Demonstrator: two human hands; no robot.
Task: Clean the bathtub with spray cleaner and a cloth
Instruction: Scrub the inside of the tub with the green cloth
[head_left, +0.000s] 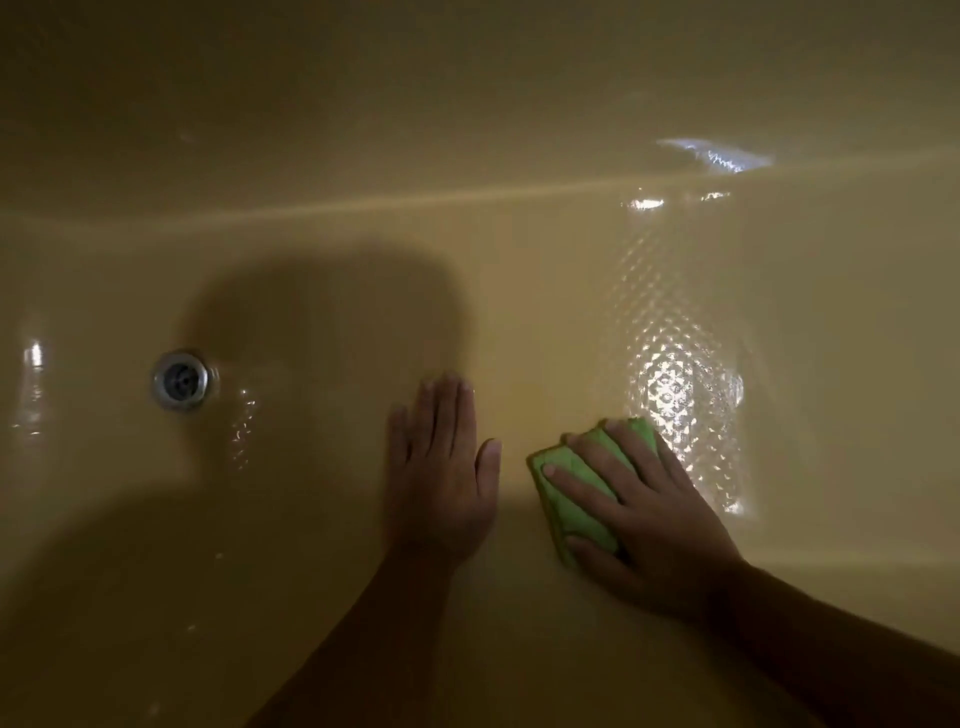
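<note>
The wiping looks to be under way, I'd say, not finished; the right hand (649, 514) lies spread over a folded green cloth (582, 519), fingers fairly straight and pressing it flat to the floor of the bathtub (519, 270); the left hand (441, 467) rests open just beside it, palm down on the bare floor, holding nothing, seemingly as a prop; the two hands are near each other but not touching. The cloth sits at the near side of the floor, close to where it curves up into the near wall. To the right of the cloth there is a patch of shimmer (680, 395) that reads as wet; whether that means spray has gone on I can't tell, and no spray bottle is in view. How much of the tub has been gone over I can't judge; the light is dim and no dirt or foam shows.

For room: open floor runs leftward to the drain (180, 380), well apart from both hands; the far wall rises beyond a soft crease, with clear floor between it and the cloth; the propping hand is the one thing in the way of a leftward sweep.
</note>
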